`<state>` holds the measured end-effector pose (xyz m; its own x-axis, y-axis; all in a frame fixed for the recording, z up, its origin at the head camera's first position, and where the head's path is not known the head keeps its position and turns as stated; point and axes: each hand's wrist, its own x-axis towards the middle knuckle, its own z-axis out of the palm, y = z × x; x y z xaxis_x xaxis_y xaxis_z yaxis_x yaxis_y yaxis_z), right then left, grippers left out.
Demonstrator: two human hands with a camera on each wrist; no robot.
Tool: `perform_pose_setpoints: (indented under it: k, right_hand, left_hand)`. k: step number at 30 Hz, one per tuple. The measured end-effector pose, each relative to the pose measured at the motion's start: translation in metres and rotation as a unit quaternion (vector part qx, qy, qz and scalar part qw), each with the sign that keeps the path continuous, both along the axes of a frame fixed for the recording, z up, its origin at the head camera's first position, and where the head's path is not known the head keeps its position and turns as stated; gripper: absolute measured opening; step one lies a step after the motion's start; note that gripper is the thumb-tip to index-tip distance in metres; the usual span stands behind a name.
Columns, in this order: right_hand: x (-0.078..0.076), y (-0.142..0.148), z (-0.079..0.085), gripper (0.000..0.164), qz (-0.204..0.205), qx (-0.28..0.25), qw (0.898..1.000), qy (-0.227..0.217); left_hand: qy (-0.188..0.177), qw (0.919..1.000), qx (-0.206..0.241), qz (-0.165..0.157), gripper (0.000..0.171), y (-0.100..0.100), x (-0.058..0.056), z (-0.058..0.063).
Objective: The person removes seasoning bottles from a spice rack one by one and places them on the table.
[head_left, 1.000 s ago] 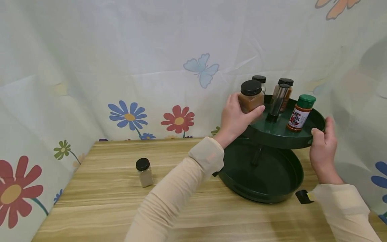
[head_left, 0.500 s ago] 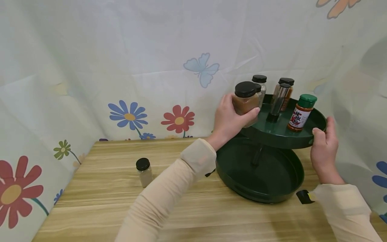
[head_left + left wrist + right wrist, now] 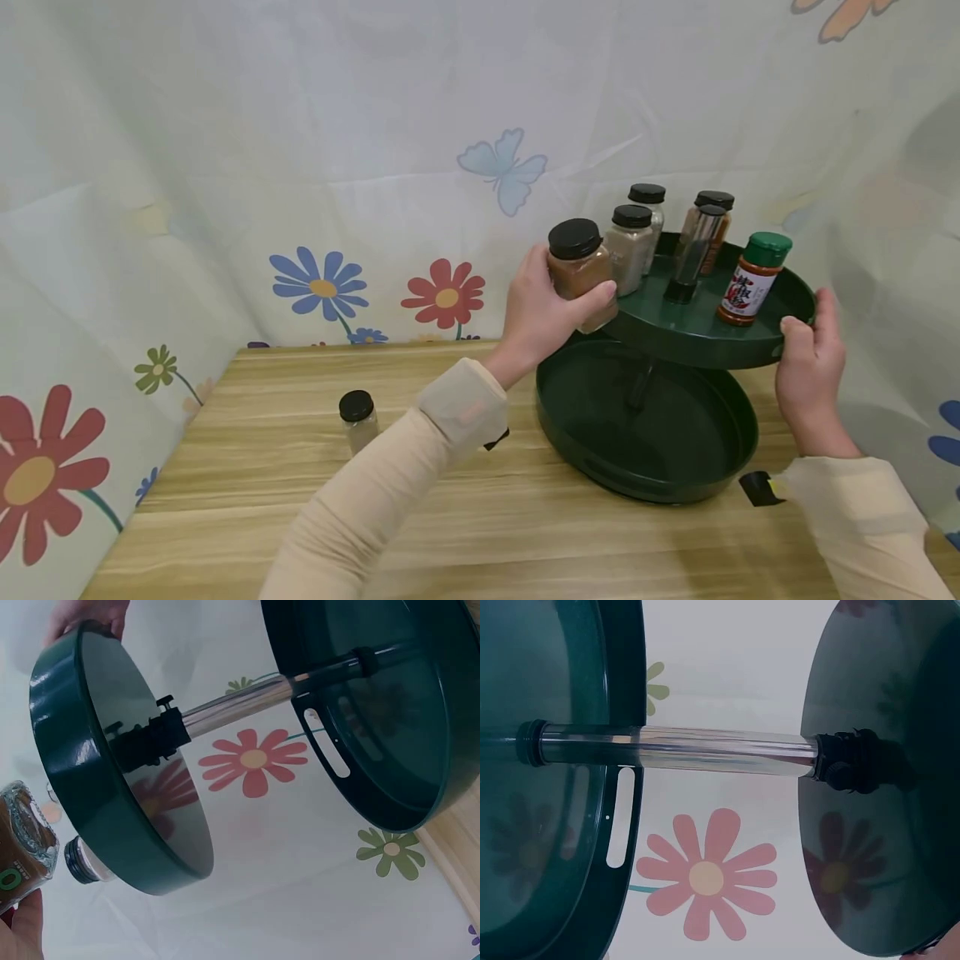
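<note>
My left hand [image 3: 536, 312] grips a square-sided jar of brown powder [image 3: 581, 275] with a black lid, just left of the upper tier [image 3: 697, 346] of a dark green two-tier turntable rack. In the left wrist view the jar [image 3: 22, 855] shows foil-like wrap and a green mark, apart from the rim. My right hand [image 3: 810, 371] holds the upper tier's right rim, thumb on the near side. On that tier stand two pale-filled jars, the nearer one [image 3: 628, 254] beside the held jar, a brown-filled bottle [image 3: 722, 237] behind the centre post, and a green-capped red spice bottle [image 3: 752, 283].
The lower tier [image 3: 652, 450] rests on the wood-grain table [image 3: 450, 517]. A black-lidded jar of pale powder [image 3: 358, 421] stands on the table at left, partly behind my left sleeve. A flowered cloth [image 3: 375, 167] hangs behind and at both sides.
My left hand has carried the brown-powder jar left and slightly down, away from the upper tier, uncovering a pale-filled jar there. My right hand keeps its hold on the rim.
</note>
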<state>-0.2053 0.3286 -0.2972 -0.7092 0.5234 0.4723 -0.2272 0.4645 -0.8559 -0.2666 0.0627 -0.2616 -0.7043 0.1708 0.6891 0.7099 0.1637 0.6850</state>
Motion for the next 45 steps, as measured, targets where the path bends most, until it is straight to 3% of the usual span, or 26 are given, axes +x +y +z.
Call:
perform_pose_setpoints:
  k: [9,21,29,45]
  right_hand:
    - [0.001,-0.001,0.001,0.054,0.001,-0.003,1.000,-0.009]
    - [0.001,-0.001,0.001,0.055,0.002,-0.007,1.000,-0.007]
    - [0.000,-0.001,0.000,0.055,0.004,-0.004,1.000,-0.005]
    - [0.000,0.001,0.000,0.056,0.004,-0.006,1.000,-0.002]
  left_hand:
    - [-0.004,0.9997,-0.009,-0.022,0.046,-0.020,0.007,-0.010]
    - [-0.030,0.9990,-0.030,-0.018,0.047,-0.046,0.009,-0.030]
    - [-0.015,0.9990,-0.040,0.009,0.046,-0.059,0.004,-0.046]
    - [-0.084,0.9915,-0.086,0.050,0.046,-0.081,0.000,-0.072]
